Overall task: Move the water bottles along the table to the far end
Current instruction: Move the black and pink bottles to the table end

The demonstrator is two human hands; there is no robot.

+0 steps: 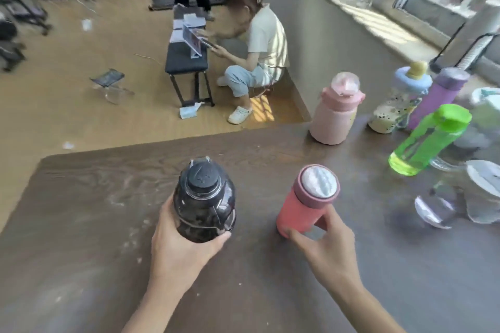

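My left hand (pixel 178 249) grips a dark, see-through round bottle (pixel 204 200) with a black cap, near the middle of the brown table (pixel 94 197). My right hand (pixel 327 249) holds the base of a red bottle (pixel 305 205) with a maroon collar and silver lid, tilted toward me. Farther right stand a pale pink bottle (pixel 334 113), a speckled bottle with a blue and yellow top (pixel 397 100), a purple bottle (pixel 438 94) and a leaning green bottle (pixel 427 140).
Clear and white containers (pixel 481 192) crowd the table's right edge. Beyond the far table edge a person crouches (pixel 257 54) by a black bench (pixel 186 54) on the wooden floor. A window sill (pixel 378 16) runs along the right wall.
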